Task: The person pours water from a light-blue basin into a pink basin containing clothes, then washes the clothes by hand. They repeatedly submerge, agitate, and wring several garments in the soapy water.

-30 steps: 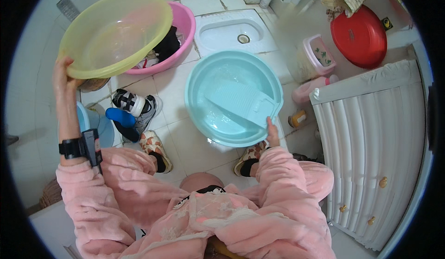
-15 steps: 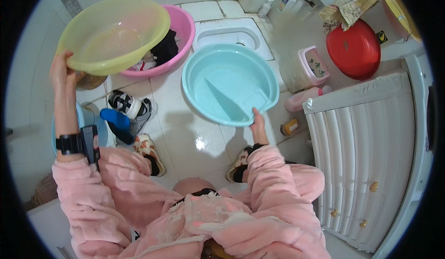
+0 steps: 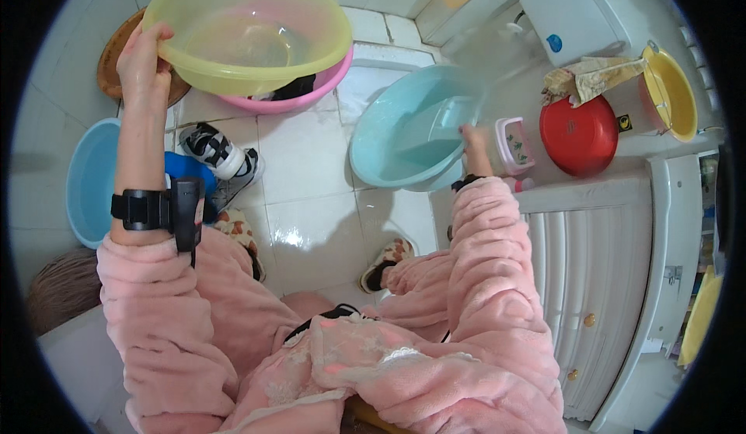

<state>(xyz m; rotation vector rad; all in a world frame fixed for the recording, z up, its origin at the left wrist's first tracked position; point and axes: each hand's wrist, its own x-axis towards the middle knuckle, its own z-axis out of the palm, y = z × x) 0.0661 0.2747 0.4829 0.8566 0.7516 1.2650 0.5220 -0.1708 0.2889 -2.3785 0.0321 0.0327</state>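
My left hand [image 3: 145, 65] grips the rim of a translucent yellow basin [image 3: 256, 69], which is held up over a pink basin [image 3: 342, 76] on the floor. Dark cloth [image 3: 295, 89] shows inside the pink one. On the right, my right hand [image 3: 474, 145] is closed on the rim of a light blue basin [image 3: 381, 146] with a ribbed washboard [image 3: 423, 131] moulded inside. The blue basin is tilted, its right side raised. Most of my right fingers are hidden behind its rim.
Grey-black sneakers [image 3: 225, 162] stand left on the tiles, near a smaller blue basin [image 3: 92, 181] and a brown round stool [image 3: 116, 61]. To the right are a pink-rimmed box [image 3: 513, 146], a red basin [image 3: 579, 135], a hanging yellow basin [image 3: 680, 96] and a white cabinet [image 3: 590, 271].
The light blue basin has moved right and tipped up with my right hand. In the picture, the yellow basin and my left hand have shifted right and upward; the view has turned too.
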